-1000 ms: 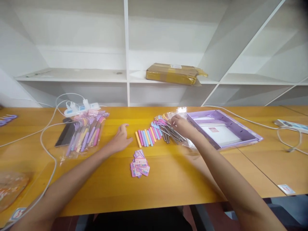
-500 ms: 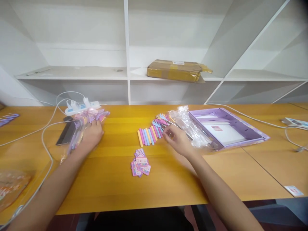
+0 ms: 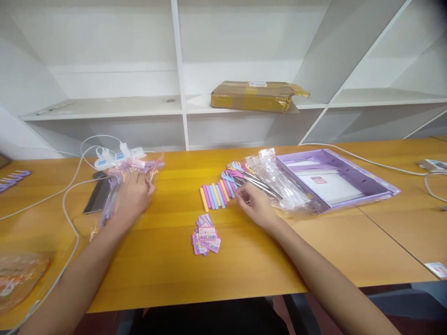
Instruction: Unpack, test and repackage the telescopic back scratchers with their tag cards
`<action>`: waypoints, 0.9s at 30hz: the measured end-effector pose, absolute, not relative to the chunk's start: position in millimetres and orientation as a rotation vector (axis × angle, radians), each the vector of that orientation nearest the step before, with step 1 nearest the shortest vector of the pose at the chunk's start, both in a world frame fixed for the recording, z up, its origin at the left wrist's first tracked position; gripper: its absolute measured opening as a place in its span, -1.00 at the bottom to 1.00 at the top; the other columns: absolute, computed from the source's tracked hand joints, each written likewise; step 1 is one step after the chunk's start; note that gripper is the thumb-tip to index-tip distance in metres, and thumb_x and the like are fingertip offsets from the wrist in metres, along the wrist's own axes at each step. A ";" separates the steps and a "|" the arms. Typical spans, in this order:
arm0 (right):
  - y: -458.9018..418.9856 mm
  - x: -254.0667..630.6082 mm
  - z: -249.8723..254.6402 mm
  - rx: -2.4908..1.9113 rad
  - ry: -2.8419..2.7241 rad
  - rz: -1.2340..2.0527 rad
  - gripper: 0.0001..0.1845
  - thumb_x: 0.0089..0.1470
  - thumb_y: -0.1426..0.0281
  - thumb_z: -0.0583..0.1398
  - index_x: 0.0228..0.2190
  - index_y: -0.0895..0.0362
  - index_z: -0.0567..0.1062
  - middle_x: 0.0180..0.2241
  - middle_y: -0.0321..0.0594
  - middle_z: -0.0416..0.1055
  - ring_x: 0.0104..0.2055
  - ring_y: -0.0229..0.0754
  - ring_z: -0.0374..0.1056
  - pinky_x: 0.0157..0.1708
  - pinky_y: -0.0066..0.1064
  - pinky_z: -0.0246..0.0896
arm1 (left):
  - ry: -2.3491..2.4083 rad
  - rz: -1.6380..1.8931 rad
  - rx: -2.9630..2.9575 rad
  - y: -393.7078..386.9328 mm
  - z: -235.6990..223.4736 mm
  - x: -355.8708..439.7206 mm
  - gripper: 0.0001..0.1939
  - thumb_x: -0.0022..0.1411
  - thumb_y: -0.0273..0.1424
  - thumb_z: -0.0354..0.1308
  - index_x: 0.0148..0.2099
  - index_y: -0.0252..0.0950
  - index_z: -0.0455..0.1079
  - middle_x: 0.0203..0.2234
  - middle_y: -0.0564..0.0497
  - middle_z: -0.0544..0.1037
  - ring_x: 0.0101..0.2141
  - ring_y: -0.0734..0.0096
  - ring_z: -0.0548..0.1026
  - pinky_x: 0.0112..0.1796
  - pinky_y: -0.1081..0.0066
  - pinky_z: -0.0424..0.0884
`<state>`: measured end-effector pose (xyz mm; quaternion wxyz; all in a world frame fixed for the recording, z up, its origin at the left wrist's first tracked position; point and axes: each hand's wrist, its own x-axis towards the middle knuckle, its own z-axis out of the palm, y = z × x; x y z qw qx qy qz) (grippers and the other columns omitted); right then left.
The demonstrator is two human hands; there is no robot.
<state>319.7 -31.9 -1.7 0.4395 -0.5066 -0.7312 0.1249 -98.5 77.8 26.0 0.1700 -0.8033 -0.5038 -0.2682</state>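
Observation:
My left hand (image 3: 134, 195) is curled over a bunch of clear plastic packets (image 3: 113, 186) holding pastel hand-shaped pieces. Its fingers are bent into the plastic, partly hidden. My right hand (image 3: 256, 204) has thumb and fingertips brought together by the right end of a row of pastel sticks (image 3: 214, 195) in yellow, pink, blue and purple. What it pinches, if anything, is hidden. Just beyond lie several metal rods with colourful hand-shaped heads (image 3: 237, 171), like back scratchers. Small printed pink-and-purple cards (image 3: 206, 235) lie in a loose pile between the hands.
Clear plastic wrapping (image 3: 284, 186) lies against an open purple box (image 3: 363, 200). A white power strip (image 3: 122, 156) with cables sits behind a dark flat object (image 3: 96, 195) at left. A taped cardboard parcel (image 3: 251, 97) rests on the shelf. An orange-printed bag (image 3: 21, 279) is front left.
The view has shifted slightly. My left hand has moved a little among the packets, with plastic now showing right of its fingers. My right hand stays beside the sticks.

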 end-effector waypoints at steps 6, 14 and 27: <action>-35.6 297.3 -11.0 -0.926 -1.408 1.266 -0.33 0.25 0.09 0.34 0.24 -0.13 0.20 0.12 -0.10 0.41 -0.28 -0.17 0.53 -0.55 -0.35 0.48 | -0.686 -0.643 -2.618 24.5 5.3 -39.1 -0.83 0.40 -0.53 0.06 -0.11 -0.32 0.48 -0.02 -0.24 0.64 -0.08 0.17 0.63 -0.10 0.26 0.59; -45.5 267.3 -22.9 -1.086 -1.490 1.315 -0.41 0.16 0.12 0.42 0.11 0.02 0.39 -0.17 -0.22 0.52 -0.37 -0.26 0.44 -0.60 -0.50 0.39 | -0.172 -0.624 -2.776 -15.7 -0.6 -7.3 -0.68 0.50 -0.46 0.08 0.18 -0.53 0.43 -0.05 -0.38 0.64 -0.05 0.01 0.63 -0.06 0.11 0.63; -39.5 264.2 -28.0 -1.144 -1.346 1.112 -0.47 0.13 0.12 0.37 0.05 0.02 0.40 -0.04 -0.20 0.48 -0.30 -0.22 0.46 -0.30 -0.33 0.47 | -0.056 -0.551 -2.932 -19.1 9.2 -15.1 -0.74 0.47 -0.54 0.04 0.05 -0.31 0.53 -0.06 -0.23 0.65 -0.03 0.12 0.62 -0.02 0.15 0.62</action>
